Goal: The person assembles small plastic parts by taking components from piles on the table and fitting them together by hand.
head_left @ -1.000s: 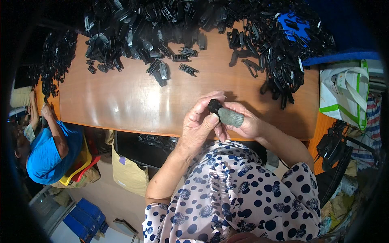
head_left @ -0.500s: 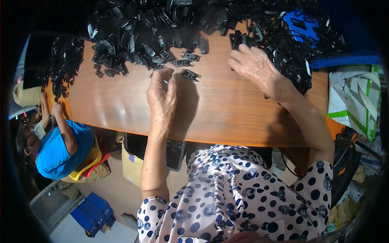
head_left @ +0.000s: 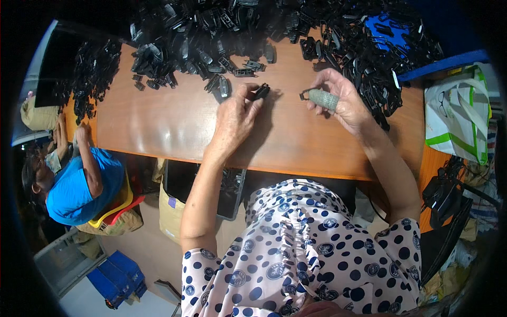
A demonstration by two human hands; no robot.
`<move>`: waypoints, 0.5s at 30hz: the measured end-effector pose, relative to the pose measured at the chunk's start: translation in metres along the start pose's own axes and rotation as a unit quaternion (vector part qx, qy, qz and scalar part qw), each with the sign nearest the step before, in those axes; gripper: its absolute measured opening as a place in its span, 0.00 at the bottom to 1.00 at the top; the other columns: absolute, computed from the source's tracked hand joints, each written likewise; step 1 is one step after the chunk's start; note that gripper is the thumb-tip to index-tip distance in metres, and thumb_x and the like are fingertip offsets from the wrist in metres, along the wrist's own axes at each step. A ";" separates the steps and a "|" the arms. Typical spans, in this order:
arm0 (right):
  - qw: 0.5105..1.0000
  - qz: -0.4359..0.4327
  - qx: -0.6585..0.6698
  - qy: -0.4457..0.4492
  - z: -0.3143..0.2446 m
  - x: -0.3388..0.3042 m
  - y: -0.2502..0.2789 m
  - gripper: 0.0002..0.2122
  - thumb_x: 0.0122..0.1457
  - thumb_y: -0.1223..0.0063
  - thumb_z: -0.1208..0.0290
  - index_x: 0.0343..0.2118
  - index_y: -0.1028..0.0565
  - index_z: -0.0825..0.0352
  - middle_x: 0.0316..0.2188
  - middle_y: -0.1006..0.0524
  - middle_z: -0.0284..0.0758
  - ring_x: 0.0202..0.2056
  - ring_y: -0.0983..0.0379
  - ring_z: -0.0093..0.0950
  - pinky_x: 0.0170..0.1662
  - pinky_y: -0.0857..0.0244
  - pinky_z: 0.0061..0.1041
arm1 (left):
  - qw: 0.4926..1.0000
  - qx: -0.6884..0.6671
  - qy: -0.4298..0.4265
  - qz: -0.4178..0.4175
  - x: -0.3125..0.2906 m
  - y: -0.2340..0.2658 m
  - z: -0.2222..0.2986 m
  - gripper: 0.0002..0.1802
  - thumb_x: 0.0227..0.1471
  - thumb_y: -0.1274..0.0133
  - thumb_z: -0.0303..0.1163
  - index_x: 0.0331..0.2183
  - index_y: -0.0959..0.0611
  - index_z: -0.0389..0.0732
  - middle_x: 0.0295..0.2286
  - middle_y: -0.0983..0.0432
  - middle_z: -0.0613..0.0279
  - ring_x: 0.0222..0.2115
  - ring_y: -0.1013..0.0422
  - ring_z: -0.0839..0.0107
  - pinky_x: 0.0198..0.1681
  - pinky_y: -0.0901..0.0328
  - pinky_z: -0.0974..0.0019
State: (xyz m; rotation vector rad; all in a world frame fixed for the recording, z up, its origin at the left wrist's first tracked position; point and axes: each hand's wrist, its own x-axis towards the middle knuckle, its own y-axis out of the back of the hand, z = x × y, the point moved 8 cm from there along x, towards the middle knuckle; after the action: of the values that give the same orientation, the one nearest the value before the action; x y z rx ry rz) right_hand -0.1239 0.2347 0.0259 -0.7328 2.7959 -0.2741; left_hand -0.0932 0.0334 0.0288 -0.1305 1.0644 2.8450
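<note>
Over the middle of the table, my left hand [head_left: 235, 117] pinches a black plastic part [head_left: 261, 91] between thumb and fingers. My right hand [head_left: 343, 100] is raised to the right of it, turned so the thumb shows. A grey ribbed cover [head_left: 324, 99] sits on that thumb. At its tip a small black clip [head_left: 303, 96] is held against the fingers. The two held parts are apart. Just beyond my left hand lie a few loose black parts [head_left: 224, 87], in front of a large heap of similar black pieces [head_left: 195, 47].
Another black heap [head_left: 364, 68] spreads at the right around a blue tray [head_left: 388, 31]. A white and green bag [head_left: 454, 116] hangs by the table's right end. At the left, a person in a blue shirt [head_left: 84, 185] works by a third heap [head_left: 95, 68]. Below the table stands a dark bin [head_left: 232, 201].
My right hand has drawn back from the right heap and turned over, now holding a small black clip. My left hand has shifted right with a black part in its fingers.
</note>
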 end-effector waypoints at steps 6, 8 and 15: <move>0.989 -0.041 0.141 -0.009 -0.003 -0.028 -0.040 0.10 0.54 0.44 0.75 0.36 0.34 0.66 0.31 0.25 0.36 0.32 0.26 0.24 0.34 0.34 0.19 | 0.832 -0.539 0.100 -0.083 -0.046 -0.028 0.018 0.19 0.54 0.48 0.30 0.49 0.29 0.43 0.25 0.29 0.65 0.21 0.35 0.82 0.21 0.39 0.79; 0.989 -0.036 0.140 -0.013 -0.005 -0.035 -0.048 0.10 0.54 0.44 0.75 0.35 0.34 0.66 0.31 0.25 0.36 0.31 0.26 0.25 0.33 0.33 0.19 | 0.828 -0.552 0.080 -0.061 -0.056 -0.029 0.026 0.20 0.53 0.46 0.29 0.48 0.29 0.41 0.26 0.28 0.65 0.20 0.35 0.82 0.21 0.38 0.79; 0.982 -0.075 0.170 0.000 -0.024 -0.057 -0.073 0.10 0.54 0.43 0.74 0.34 0.33 0.67 0.29 0.25 0.35 0.31 0.25 0.25 0.32 0.32 0.20 | 0.915 -0.403 -0.015 0.002 -0.084 -0.020 0.037 0.15 0.52 0.45 0.26 0.44 0.23 0.37 0.26 0.27 0.67 0.24 0.34 0.84 0.28 0.38 0.80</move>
State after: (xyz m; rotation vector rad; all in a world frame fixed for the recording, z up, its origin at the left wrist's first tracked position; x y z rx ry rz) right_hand -0.0486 0.2033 0.0766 -0.8544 2.5960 -0.7578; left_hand -0.0094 0.0673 0.0530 -0.1373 -0.1756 3.0684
